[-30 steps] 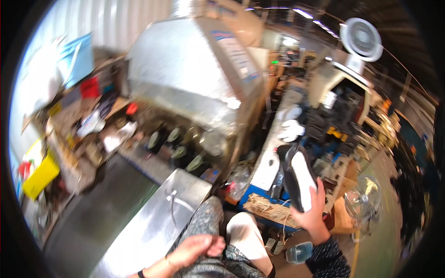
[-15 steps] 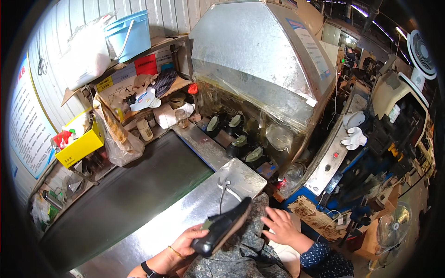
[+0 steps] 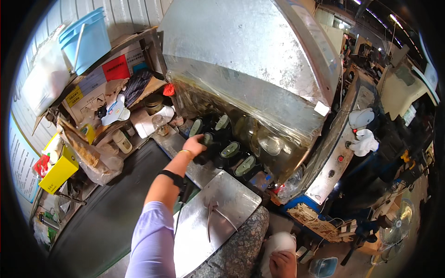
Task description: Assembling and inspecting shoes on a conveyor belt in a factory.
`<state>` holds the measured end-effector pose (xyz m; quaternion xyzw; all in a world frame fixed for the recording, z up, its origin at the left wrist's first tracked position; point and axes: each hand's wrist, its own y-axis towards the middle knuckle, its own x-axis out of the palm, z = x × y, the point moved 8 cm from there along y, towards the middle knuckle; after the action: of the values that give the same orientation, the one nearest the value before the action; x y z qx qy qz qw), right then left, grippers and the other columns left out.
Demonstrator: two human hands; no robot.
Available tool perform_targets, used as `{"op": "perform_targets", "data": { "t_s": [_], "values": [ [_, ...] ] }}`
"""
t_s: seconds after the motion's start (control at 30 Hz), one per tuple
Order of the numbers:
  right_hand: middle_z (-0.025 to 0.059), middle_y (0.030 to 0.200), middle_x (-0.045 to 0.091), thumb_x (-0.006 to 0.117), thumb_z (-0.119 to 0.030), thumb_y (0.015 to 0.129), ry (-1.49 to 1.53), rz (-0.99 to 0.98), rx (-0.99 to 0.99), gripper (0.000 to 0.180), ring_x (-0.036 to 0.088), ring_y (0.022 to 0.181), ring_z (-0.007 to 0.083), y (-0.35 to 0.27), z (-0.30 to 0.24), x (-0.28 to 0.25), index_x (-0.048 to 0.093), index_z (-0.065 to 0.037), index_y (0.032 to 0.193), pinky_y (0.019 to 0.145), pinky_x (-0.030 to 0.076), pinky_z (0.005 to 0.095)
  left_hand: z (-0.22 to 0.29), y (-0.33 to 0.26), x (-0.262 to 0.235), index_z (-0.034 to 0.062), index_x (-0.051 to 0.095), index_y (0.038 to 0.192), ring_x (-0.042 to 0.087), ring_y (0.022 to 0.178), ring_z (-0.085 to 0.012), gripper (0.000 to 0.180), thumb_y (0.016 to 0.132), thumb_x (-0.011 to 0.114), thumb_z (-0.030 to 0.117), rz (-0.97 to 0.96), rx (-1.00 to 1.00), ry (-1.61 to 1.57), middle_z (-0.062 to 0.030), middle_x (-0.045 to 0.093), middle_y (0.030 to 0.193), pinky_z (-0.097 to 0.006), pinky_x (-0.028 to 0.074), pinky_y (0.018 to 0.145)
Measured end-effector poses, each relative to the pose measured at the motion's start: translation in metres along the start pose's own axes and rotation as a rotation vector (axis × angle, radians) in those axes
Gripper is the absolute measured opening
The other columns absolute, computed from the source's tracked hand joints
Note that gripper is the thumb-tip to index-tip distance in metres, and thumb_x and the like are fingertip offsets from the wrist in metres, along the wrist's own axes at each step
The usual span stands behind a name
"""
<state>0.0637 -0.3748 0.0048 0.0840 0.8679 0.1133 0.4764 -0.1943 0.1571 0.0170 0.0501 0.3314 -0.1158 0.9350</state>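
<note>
My left arm stretches forward under the metal hood. My left hand (image 3: 194, 144) is closed on a black shoe (image 3: 209, 149) with a dark greenish opening. Close around it stand several other black shoes with pale green tops, among them one shoe (image 3: 230, 149) just to the right and another shoe (image 3: 244, 166) nearer me. My right hand (image 3: 282, 264) is low at the lower edge, against a rounded white surface (image 3: 282, 242). Its fingers are bent and partly cut off, so I cannot tell what they hold.
A metal plate (image 3: 222, 194) with a thin cord (image 3: 211, 222) lies before me, beside a dark conveyor belt (image 3: 116, 208). The hood (image 3: 250, 51) overhangs the shoes. Jars, cloths and a yellow box (image 3: 60, 171) line the left shelf. A control panel (image 3: 331, 171) stands right.
My left hand has moved from my lap forward to the group of shoes, and the shoe is gone from my lap. My right hand has drawn down. The view has shifted.
</note>
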Motion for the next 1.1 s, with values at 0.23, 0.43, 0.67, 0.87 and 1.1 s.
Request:
{"op": "perform_targets", "data": {
  "t_s": [0.23,0.43,0.67,0.87,1.1],
  "values": [
    [0.0154,0.098,0.067,0.067,-0.009,0.082,0.167,-0.111,-0.001,0.017,0.06,0.099,0.0358,0.037,-0.005,0.011,0.067,-0.001,0.098,0.09,0.046,0.0473,-0.049,0.051,0.031,-0.0015,0.071,0.107,0.063,0.091,-0.0142,0.028,0.085,0.062,0.013,0.079,-0.046,-0.698,-0.0079,0.071,0.104,-0.027,0.047,0.088],
    [0.0132,0.098,0.067,0.069,-0.007,0.079,0.187,-0.188,-0.002,0.021,0.06,0.098,0.034,0.052,0.006,0.024,0.066,-0.003,0.099,0.087,0.046,0.0469,-0.119,0.079,0.027,-0.0017,0.067,0.109,0.06,0.114,-0.0384,0.038,0.081,0.06,0.021,0.248,-0.351,0.129,-0.0267,0.064,0.115,-0.044,0.047,0.096],
    [0.0107,0.098,0.067,0.073,-0.006,0.075,0.234,-0.146,-0.008,0.027,0.06,0.096,0.0327,0.058,0.009,0.028,0.065,-0.005,0.1,0.084,0.046,0.0458,-0.145,0.151,0.032,0.003,0.049,0.139,0.066,0.079,-0.019,0.057,0.082,0.059,0.001,0.125,-0.245,-0.922,-0.0106,0.069,0.103,-0.027,0.05,0.069],
    [0.0156,0.108,0.068,0.07,-0.013,0.083,0.19,-0.226,0.008,0.034,0.06,0.102,0.0354,0.047,0.009,0.034,0.064,-0.002,0.115,0.087,0.046,0.0456,-0.135,0.069,-0.012,0.0025,0.057,0.121,0.065,0.078,-0.0171,0.031,0.09,0.058,0.004,0.432,-0.39,-0.848,-0.007,0.068,0.09,-0.027,0.051,0.064],
    [0.0004,0.086,0.07,0.072,-0.013,0.073,0.141,0.003,-0.005,0.012,0.064,0.087,0.0229,0.032,0.003,0.013,0.071,-0.012,0.085,0.074,0.049,0.0364,-0.041,-0.246,0.046,-0.0007,0.064,0.111,0.061,0.1,-0.0184,0.021,0.096,0.056,0.013,0.098,0.115,-0.538,-0.0084,0.067,0.105,-0.031,0.049,0.089]
  ]
}}
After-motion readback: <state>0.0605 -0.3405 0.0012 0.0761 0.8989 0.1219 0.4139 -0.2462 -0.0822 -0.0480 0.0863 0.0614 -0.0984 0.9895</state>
